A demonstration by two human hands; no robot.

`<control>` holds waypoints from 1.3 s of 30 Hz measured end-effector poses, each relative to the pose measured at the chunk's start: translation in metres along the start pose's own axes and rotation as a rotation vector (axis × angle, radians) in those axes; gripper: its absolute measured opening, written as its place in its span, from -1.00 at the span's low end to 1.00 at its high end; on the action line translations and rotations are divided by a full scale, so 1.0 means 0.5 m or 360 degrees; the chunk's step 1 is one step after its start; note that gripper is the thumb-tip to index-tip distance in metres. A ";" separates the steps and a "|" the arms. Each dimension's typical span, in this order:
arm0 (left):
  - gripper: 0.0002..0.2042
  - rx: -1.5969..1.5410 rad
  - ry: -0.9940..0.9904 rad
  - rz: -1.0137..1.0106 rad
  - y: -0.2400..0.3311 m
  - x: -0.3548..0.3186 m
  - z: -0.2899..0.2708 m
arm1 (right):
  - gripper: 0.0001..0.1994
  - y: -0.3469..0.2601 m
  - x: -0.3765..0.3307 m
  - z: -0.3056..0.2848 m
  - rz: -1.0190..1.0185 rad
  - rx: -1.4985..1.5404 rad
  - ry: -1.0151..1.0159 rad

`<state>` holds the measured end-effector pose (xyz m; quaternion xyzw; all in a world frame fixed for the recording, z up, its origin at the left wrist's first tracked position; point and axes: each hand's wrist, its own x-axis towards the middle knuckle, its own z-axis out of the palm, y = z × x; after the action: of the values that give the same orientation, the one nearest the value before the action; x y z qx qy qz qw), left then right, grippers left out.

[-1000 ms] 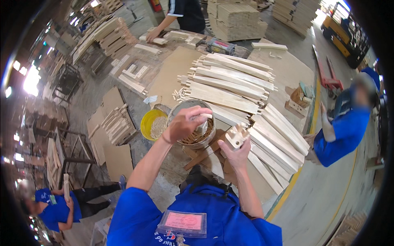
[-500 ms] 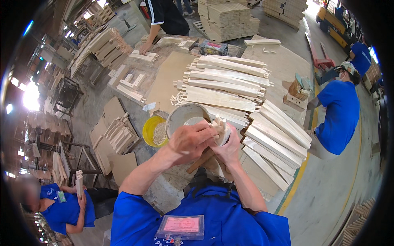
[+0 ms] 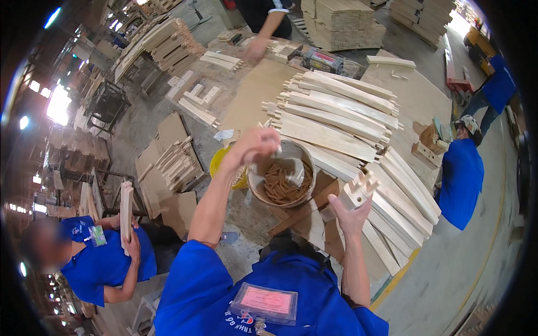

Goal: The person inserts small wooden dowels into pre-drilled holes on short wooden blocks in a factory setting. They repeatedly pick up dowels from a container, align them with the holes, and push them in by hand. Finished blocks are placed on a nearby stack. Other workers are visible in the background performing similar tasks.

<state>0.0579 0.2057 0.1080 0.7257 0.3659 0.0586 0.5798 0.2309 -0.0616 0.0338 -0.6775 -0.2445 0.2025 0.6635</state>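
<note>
Two bare hands are in view. The right hand (image 3: 352, 215) grips a pale wooden block (image 3: 354, 195), with pegs standing out of its upper end and a round hole in its near face; block held clear, just right of the grey bucket (image 3: 304, 153). The left hand (image 3: 255, 147) is over the bucket's left rim, fingers curled; whether they hold anything cannot be told. Brown wooden pieces (image 3: 274, 187) lie inside the bucket. Pale slats (image 3: 330, 133) lie in rows on the surface (image 3: 246, 106) beyond. A yellow bucket (image 3: 216, 161) stands partly hidden behind the left forearm.
</note>
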 end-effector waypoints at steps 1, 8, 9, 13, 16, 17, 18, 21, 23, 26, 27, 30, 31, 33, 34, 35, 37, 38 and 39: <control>-0.89 -0.0037 0.0347 0.0264 -0.046 0.021 -0.034 | -0.18 0.015 -0.003 0.000 0.0026 0.0011 -0.0063; -0.80 -0.0122 0.0653 -0.0194 -0.258 0.190 -0.160 | -0.18 0.025 -0.011 0.003 0.0119 0.0062 -0.0155; -0.74 -0.0299 0.0640 -0.0220 -0.285 0.198 -0.172 | -0.23 0.015 -0.011 0.013 0.0115 0.0164 -0.0151; -0.67 0.0571 0.1264 0.0352 -0.314 0.203 -0.130 | -0.30 0.039 -0.002 0.014 -0.0040 0.0060 -0.0171; -0.77 0.0403 0.0850 0.0487 -0.167 0.160 0.011 | -0.33 0.036 -0.022 0.016 -0.0072 0.0087 -0.0066; -0.74 0.0645 0.0424 0.0586 -0.107 0.112 0.047 | -0.34 0.043 -0.016 0.008 -0.0135 -0.0013 -0.0044; -0.70 0.0734 -0.0134 0.0350 -0.077 0.082 0.069 | -0.33 0.051 -0.012 0.013 -0.0113 0.0012 -0.0060; -0.74 0.1762 -0.0723 0.0300 -0.175 0.091 0.160 | -0.20 0.031 -0.014 0.043 0.0010 0.0072 -0.0103; -0.72 0.2286 -0.0949 0.0374 -0.289 0.115 0.168 | -0.14 0.025 -0.011 0.057 0.0017 -0.0003 -0.0164; -0.72 0.2234 -0.1133 0.0259 -0.352 0.116 0.203 | -0.12 0.034 -0.010 0.063 -0.0022 -0.0042 -0.0183; -0.72 0.2180 -0.1172 0.0255 -0.353 0.113 0.222 | -0.19 0.037 -0.016 0.056 -0.0078 -0.0044 -0.0132; -0.71 0.2082 -0.1184 0.0212 -0.345 0.111 0.241 | -0.27 0.043 -0.025 0.035 -0.0142 -0.0014 -0.0111; -0.71 0.2043 -0.1149 0.0183 -0.339 0.106 0.238 | -0.28 0.043 -0.027 0.028 -0.0145 0.0006 -0.0123; -0.71 0.2026 -0.1064 0.0053 -0.320 0.100 0.226 | -0.20 0.043 -0.029 0.019 -0.0103 0.0073 -0.0190; -0.71 0.2021 -0.1035 0.0006 -0.303 0.097 0.222 | -0.16 0.044 -0.031 0.010 -0.0080 0.0098 -0.0205; -0.75 0.1869 -0.0906 0.0007 -0.288 0.087 0.215 | -0.17 0.045 -0.033 0.005 -0.0076 0.0110 -0.0185; -0.77 0.1801 -0.0754 0.0038 -0.265 0.073 0.204 | -0.20 0.040 -0.037 -0.004 -0.0059 0.0131 -0.0171; -0.77 0.1765 -0.0677 0.0049 -0.254 0.064 0.197 | -0.18 0.040 -0.037 -0.005 -0.0055 0.0114 -0.0169; -0.78 0.1684 -0.0593 0.0064 -0.245 0.046 0.190 | -0.17 0.043 -0.037 -0.005 -0.0049 0.0091 -0.0167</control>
<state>0.0664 0.1511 -0.0385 0.9225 0.2230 -0.2511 0.1902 0.2188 -0.0748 0.0115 -0.6428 -0.2834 0.2345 0.6719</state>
